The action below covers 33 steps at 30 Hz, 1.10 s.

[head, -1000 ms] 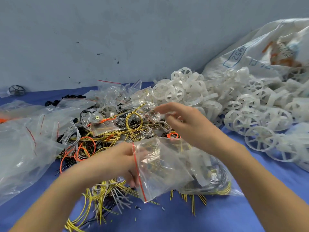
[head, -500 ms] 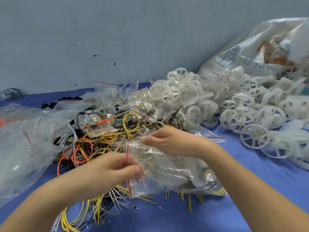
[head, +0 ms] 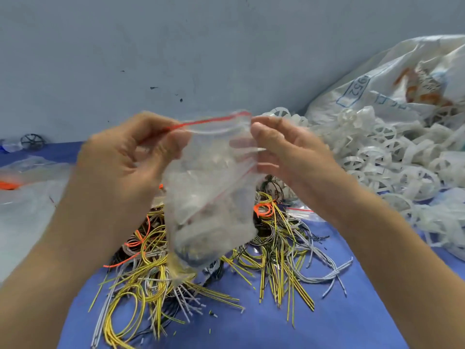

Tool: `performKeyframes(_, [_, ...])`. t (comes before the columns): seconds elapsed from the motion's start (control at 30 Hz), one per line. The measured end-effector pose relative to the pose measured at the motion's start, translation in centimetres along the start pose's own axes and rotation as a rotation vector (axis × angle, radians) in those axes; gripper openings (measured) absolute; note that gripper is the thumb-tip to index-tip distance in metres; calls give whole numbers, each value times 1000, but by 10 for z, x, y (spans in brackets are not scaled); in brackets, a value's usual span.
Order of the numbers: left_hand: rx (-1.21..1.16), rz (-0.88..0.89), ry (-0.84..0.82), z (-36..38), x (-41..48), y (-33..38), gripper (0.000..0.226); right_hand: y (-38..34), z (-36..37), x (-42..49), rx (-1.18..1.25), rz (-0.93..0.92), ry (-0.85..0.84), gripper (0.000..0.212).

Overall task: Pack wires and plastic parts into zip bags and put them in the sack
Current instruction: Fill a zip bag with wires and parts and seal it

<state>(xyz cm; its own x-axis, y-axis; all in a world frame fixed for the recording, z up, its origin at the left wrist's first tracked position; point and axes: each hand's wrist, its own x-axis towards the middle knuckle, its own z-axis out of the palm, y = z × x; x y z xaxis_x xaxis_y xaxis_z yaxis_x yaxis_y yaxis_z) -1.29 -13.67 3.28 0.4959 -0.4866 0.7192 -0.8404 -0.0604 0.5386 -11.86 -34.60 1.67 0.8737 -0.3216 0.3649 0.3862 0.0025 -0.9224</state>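
Above the wire pile (head: 276, 248), the left hand (head: 118, 162) pinched the left end of the red strip of the zip bag (head: 211, 197) between thumb and fingers. The bag hung over the pile, its load sunk to the bottom. The right hand (head: 294, 157) was at the bag's right corner with its fingers behind it, but through the blur I cannot tell if it pinched. If the mouth was not sealed and that corner slipped, the bag could tip and spill onto the pile. The sack (head: 377, 79) lay to the right of the pile, well apart.
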Motion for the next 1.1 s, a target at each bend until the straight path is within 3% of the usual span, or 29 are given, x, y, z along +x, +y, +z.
performKeyframes(0.1, [77, -36, -51, -4, -1, 2, 12, 8, 8, -5, -44, 46, 4, 51])
performKeyframes(0.2, [103, 52, 34, -12, 5, 10, 10, 7, 8, -6, -6, -48, 63, 39])
performKeyframes(0.3, [199, 66, -44, -12, 2, 15, 8, 5, 8, -7, -36, -151, 120, 28])
performKeyframes(0.4, [312, 148, -67, -9, 1, 17, 12, 7, 10, -10, -125, -216, 184, 26])
performKeyframes(0.5, [298, 102, -159, -12, 0, 13, 12, 6, 9, -12, -159, -220, 258, 29])
performKeyframes(0.6, [296, 171, -152, -18, -1, 16, 17, 3, 3, -14, -178, -260, 269, 27])
performKeyframes(0.87, [204, 93, -240, -9, -3, 10, 24, 20, 7, -19, -55, 38, 164, 31])
performKeyframes(1.1, [336, 141, -167, -25, 1, -11, 24, 6, 2, -19, -155, -90, 255, 25])
